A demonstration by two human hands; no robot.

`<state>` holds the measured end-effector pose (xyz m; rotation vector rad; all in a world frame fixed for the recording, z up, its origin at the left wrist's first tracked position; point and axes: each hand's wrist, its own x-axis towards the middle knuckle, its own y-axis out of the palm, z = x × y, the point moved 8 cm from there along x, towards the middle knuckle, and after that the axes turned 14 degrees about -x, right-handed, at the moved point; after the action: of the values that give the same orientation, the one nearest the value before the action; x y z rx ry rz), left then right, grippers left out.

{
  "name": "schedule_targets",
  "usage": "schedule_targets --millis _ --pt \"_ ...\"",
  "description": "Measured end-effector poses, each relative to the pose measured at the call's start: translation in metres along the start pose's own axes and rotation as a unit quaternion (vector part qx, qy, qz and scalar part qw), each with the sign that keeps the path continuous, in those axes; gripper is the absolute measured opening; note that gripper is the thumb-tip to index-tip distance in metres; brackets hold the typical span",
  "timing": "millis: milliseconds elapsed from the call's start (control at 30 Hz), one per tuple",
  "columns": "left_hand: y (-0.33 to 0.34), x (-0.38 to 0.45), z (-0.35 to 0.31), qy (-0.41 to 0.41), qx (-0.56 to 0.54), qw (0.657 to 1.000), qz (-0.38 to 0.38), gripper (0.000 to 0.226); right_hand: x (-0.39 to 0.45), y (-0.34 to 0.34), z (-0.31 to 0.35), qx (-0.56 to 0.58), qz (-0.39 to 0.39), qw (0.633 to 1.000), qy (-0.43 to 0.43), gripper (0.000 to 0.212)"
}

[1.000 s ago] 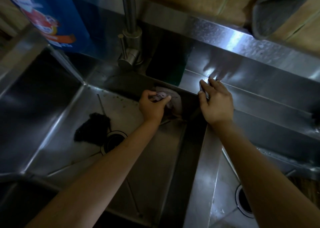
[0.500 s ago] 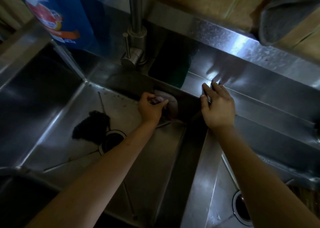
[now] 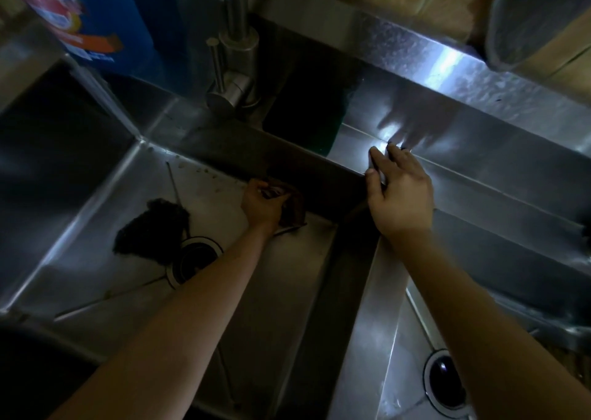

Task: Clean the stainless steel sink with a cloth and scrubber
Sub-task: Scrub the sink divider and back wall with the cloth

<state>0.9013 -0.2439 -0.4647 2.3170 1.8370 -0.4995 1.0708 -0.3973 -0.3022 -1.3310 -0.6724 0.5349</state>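
Stainless steel double sink point(image 3: 96, 215), dim light, glare on the back ledge. Left hand point(image 3: 262, 205) is down in the left basin, fingers curled round a bunched cloth point(image 3: 292, 210) and pressing it into the far right corner, where the back wall meets the divider point(image 3: 361, 291). Right hand point(image 3: 399, 196) lies flat on the top of the divider at the back ledge, fingers straight and together, holding nothing; looks like a brace. A dark scrubber point(image 3: 150, 227) sits loose on the basin floor just beside the drain point(image 3: 192, 259), well apart from both hands. Brown specks point(image 3: 204, 172) line the floor along the back wall, left of the cloth.

Step in hand, as I judge it: wiping the back corner seam.

- Keep the cloth wadded tight so an edge gets into the seam.
- Work short strokes along the joint, then sweep left toward the specks.
- Push loosened grit toward the drain, not back up the wall.
- Keep the bracing hand planted; wet steel may be slick.
- If the specks hold, the scrubber is probably the better tool.

Faucet point(image 3: 236, 52) stands above, no water visible. Second drain point(image 3: 446, 378) in the right basin.
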Motion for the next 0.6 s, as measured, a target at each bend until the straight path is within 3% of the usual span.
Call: schedule_targets --millis 300,600 --pt "-0.007 0.018 0.025 -0.055 0.018 0.998 -0.019 0.037 0.000 -0.005 0.004 -0.008 -0.019 1.000 -0.019 0.047" --pt "-0.017 0.013 -0.013 0.013 0.027 1.000 0.005 0.039 0.005 -0.011 0.048 -0.091 0.018 0.989 -0.117 0.053"
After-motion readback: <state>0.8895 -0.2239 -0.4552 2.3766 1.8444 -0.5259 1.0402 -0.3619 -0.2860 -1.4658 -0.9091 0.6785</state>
